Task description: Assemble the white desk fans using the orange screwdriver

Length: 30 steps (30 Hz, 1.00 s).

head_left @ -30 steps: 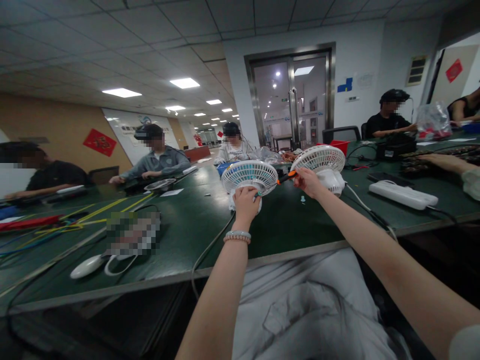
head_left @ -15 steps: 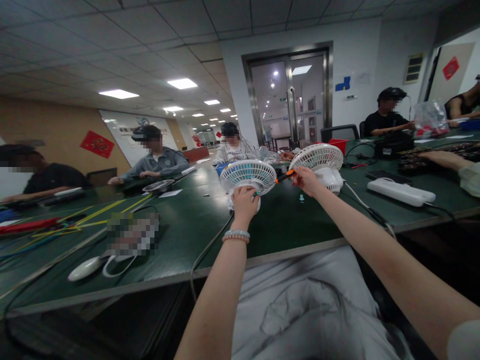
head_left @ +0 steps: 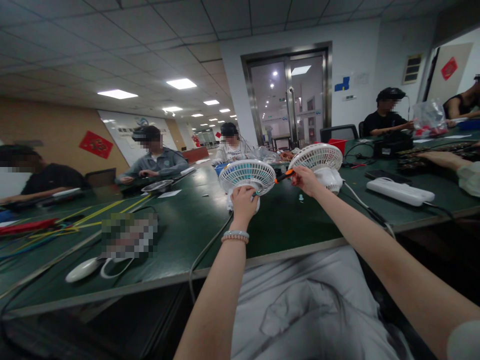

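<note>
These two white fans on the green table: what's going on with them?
A person's left hand is at the left fan, while the right hand grips an orange-and-black tool, apparently a screwdriver, pointing toward the left hand. The right fan stands just beyond the right hand. A small pale-blue piece lies on the green table nearby.

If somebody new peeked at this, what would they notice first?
Probably the white left fan and white right fan, mid-picture on the green table. Next, the orange-and-black tool in the right hand, pointing toward the left hand at the left fan. Then the red diamond sign on the left wall.
</note>
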Each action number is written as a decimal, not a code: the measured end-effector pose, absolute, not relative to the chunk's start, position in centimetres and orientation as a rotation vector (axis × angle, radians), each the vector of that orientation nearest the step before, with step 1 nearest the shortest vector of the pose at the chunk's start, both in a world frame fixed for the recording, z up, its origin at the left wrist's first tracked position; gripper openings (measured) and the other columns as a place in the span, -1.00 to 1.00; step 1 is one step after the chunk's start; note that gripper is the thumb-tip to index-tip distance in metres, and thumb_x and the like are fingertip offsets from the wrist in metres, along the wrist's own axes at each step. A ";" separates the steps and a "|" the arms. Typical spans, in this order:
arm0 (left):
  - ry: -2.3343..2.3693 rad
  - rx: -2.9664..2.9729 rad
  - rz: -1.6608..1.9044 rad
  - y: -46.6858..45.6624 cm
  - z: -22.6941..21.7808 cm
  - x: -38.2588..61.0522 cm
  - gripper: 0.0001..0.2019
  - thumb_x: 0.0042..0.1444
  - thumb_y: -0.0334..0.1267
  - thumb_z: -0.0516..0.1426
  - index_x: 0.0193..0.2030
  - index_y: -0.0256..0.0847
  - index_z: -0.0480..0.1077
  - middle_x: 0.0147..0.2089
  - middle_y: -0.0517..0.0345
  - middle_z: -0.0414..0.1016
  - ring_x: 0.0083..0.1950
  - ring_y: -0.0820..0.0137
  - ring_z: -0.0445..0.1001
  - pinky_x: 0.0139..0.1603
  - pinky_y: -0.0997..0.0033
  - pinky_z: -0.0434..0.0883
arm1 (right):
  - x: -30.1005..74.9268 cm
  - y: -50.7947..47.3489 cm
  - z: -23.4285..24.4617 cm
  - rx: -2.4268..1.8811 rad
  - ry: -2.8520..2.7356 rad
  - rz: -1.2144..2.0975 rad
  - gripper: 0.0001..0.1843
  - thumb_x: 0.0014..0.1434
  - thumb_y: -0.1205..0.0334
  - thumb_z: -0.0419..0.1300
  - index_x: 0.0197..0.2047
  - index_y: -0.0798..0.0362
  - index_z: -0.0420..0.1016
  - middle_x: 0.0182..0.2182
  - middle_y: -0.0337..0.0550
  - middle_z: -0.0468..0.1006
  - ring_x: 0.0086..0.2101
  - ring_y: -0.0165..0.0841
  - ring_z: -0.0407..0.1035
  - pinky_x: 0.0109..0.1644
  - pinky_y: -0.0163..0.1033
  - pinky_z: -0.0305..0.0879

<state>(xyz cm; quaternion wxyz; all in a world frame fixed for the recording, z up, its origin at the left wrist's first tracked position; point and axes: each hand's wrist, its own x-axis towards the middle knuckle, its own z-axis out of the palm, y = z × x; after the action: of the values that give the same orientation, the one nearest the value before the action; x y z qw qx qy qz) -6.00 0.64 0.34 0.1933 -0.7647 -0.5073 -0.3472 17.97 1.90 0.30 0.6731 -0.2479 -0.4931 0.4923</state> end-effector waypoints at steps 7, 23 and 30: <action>-1.423 -2.149 -0.970 0.9 0.3 -6.0 -0.78 0.02 -0.21 0.09 -0.18 -0.08 0.46 -0.06 0.12 0.40 0.04 0.18 0.18 0.02 0.14 0.16 | 18.0 2.0 0.3 -0.543 -1.110 1.108 -0.65 -0.10 -0.04 0.27 -0.45 0.05 0.29 -0.73 -0.37 0.32 -0.69 -0.51 0.20 -0.57 -0.37 0.16; -1.419 -2.147 -0.988 0.9 0.2 -6.0 -0.79 0.02 -0.21 0.09 -0.19 -0.07 0.46 -0.06 0.12 0.40 0.06 0.18 0.18 0.02 0.13 0.15 | 18.1 1.9 0.4 -0.561 -1.126 1.123 -0.62 -0.15 -0.05 0.29 -0.45 0.03 0.27 -0.72 -0.38 0.33 -0.67 -0.52 0.21 -0.57 -0.38 0.15; -1.408 -2.149 -0.992 0.9 0.2 -5.9 -0.78 0.02 -0.21 0.09 -0.19 -0.07 0.45 -0.06 0.12 0.40 0.06 0.18 0.18 0.01 0.13 0.16 | 18.0 1.8 0.5 -0.561 -1.110 1.118 -0.63 -0.15 -0.04 0.29 -0.46 0.03 0.27 -0.72 -0.38 0.33 -0.67 -0.52 0.21 -0.56 -0.37 0.17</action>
<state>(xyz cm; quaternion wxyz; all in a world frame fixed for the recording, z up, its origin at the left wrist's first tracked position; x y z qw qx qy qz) -5.93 0.89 0.22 0.1927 -0.7656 -0.5016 -0.3536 18.04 1.76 0.49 0.6704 -0.2488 -0.4925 0.4962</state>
